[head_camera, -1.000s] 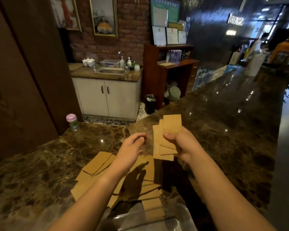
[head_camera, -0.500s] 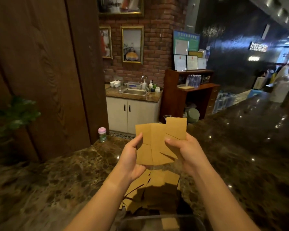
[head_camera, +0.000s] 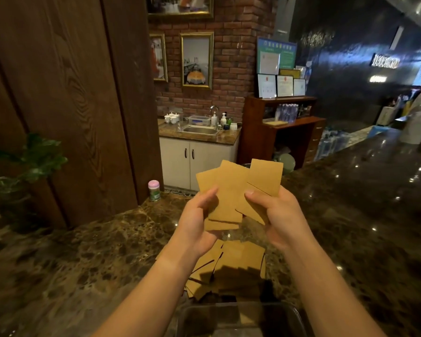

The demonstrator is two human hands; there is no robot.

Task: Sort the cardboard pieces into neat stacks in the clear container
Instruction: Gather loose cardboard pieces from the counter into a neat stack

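Observation:
I hold a fanned bunch of tan cardboard pieces [head_camera: 231, 190] up in front of me with both hands. My left hand [head_camera: 197, 222] grips the left side of the bunch, thumb on its front. My right hand [head_camera: 280, 215] pinches the right side, thumb on a piece that sticks up higher. Below my hands, more cardboard pieces [head_camera: 231, 266] lie loosely overlapped on the dark marble counter [head_camera: 95, 251]. The clear container [head_camera: 294, 312] sits at the bottom edge, closest to me, partly cut off by the frame.
A small jar with a pink lid [head_camera: 154, 190] stands at the counter's far left corner beside a wooden wall panel [head_camera: 71, 105]. A green plant [head_camera: 27, 161] is at the left. The counter runs on far to the right. A sink cabinet [head_camera: 199, 152] stands behind.
My left hand rose from above the pile and took hold of the bunch my right hand held. The pieces fanned wider, and my view tilted upward.

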